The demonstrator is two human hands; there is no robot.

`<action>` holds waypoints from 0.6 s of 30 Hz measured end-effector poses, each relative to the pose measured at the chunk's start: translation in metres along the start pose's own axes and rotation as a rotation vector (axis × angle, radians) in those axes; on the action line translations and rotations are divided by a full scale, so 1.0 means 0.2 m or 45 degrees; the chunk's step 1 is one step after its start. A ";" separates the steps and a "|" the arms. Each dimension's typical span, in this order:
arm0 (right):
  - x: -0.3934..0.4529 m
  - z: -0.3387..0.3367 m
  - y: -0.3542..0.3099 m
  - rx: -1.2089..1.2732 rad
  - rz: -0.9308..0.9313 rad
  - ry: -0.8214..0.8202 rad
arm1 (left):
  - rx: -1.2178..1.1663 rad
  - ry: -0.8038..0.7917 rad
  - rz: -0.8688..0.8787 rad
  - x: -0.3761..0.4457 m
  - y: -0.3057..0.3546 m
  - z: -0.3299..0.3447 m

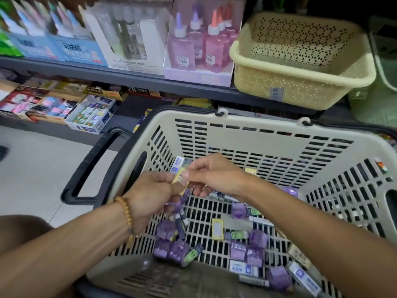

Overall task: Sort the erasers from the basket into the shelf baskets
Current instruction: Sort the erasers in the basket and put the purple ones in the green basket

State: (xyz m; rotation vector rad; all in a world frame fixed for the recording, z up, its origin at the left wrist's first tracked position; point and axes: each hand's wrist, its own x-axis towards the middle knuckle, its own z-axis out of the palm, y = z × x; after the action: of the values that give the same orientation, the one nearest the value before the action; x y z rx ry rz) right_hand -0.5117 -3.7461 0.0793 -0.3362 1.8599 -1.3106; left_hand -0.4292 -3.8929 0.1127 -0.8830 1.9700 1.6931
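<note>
Shelving (120,75) spans the top, with a cream perforated shelf basket (300,82) at its right end beside boxed glue bottles (197,46). Below sits the slotted shopping basket (247,125), black handle (94,160) at its left side, loose erasers (238,235) scattered across its floor toward the near right corner. Above its left half, left hand (150,196) grips several purple erasers while right hand (214,175) pinches a yellow eraser (179,179) against them.

Your left hand (150,190) hides most of the small yellow eraser (180,179). At two o'clock, the pale green plastic basket (382,82) is cut off. At ten o'clock, the shelf packets (43,35) blur.
</note>
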 end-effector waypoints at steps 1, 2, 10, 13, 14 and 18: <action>-0.03 0.00 0.00 -0.060 -0.004 0.019 | 0.045 -0.015 0.013 0.00 0.00 0.00; -0.06 -0.01 0.01 -0.112 -0.001 0.054 | 0.100 -0.032 0.023 0.01 0.00 0.01; -0.42 -0.16 0.15 -0.295 0.047 0.200 | 1.614 -0.402 0.514 0.15 -0.01 0.06; -0.47 -0.17 0.15 -0.355 -0.022 0.213 | 1.947 -0.712 0.526 0.22 -0.06 0.13; -0.47 -0.17 0.14 -0.359 -0.049 0.223 | 2.032 -0.772 0.494 0.26 -0.08 0.15; -0.46 -0.18 0.14 -0.377 -0.116 0.239 | 2.284 -0.898 0.339 0.35 -0.17 0.19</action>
State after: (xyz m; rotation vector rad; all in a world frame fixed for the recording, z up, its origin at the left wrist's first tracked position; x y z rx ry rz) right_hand -0.4749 -3.6529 0.1023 -0.4704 2.2276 -1.1575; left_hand -0.4595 -3.8725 0.0347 0.5667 2.0211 -0.1914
